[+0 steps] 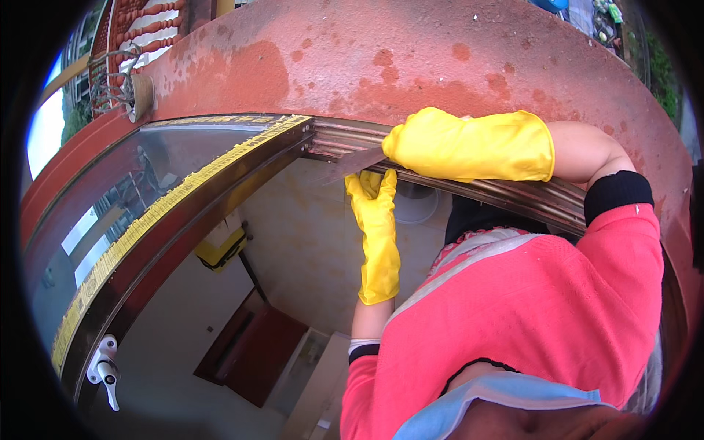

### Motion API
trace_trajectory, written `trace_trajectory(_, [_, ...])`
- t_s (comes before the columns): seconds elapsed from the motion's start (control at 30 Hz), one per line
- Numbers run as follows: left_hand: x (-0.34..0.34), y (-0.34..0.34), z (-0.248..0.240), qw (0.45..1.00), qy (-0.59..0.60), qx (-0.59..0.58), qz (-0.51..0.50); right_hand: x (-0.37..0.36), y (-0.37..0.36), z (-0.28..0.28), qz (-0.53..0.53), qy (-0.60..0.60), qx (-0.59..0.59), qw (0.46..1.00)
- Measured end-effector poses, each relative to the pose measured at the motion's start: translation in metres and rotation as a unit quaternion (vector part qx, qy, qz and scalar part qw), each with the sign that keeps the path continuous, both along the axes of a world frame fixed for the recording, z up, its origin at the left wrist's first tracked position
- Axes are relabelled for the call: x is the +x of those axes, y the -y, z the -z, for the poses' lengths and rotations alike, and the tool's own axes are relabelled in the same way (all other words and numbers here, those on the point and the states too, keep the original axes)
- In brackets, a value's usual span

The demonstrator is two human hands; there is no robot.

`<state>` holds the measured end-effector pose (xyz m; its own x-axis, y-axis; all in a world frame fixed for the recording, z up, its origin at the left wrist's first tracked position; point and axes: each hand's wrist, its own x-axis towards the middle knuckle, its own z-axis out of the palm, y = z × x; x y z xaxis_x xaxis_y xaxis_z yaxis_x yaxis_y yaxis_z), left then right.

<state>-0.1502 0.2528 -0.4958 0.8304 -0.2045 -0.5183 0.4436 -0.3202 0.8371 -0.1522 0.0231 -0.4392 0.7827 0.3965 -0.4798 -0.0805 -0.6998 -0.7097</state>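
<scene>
Both hands [429, 143] @ track [506, 194], R arm [587, 150] bent.

This looks like a home, at an open window [220, 188] between indoors and outdoors: a glazed sash [154, 172] with a white lever handle [107, 372], and metal tracks [345, 134] along a red-painted ledge [440, 73]. Inside is a pale-walled room [293, 227]; outside stand red turned balusters [150, 28], a plant pot [142, 99] with bare stems [114, 81], and greenery [664, 84].

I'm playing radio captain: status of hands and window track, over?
Right hand in yellow rubber glove: gripping flat greyish blade. Left hand, likewise gloved: fingers apart, near blade. Brown grooved metal window track: partly hidden by right hand.
</scene>
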Motion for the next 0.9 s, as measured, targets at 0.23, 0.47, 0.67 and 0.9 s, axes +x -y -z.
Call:
trace_trajectory(0.23, [-0.004, 0.016, -0.006, 1.000, 0.001, -0.011, -0.028, 0.013, -0.001, -0.012, 0.046, -0.001, 0.046, 0.998])
trace_trajectory(0.47, [-0.004, 0.020, -0.011, 1.000, -0.007, 0.007, -0.027, 0.010, 0.000, -0.009, -0.027, 0.041, -0.003, 0.999])
trace_trajectory(0.67, [-0.002, 0.028, -0.016, 0.999, -0.007, 0.002, -0.037, 0.002, 0.006, -0.008, 0.050, 0.244, 0.126, 0.960])
trace_trajectory(0.9, [-0.005, 0.022, -0.011, 0.999, -0.008, -0.030, -0.041, -0.038, 0.054, 0.003, -0.008, 0.028, -0.096, 0.995])
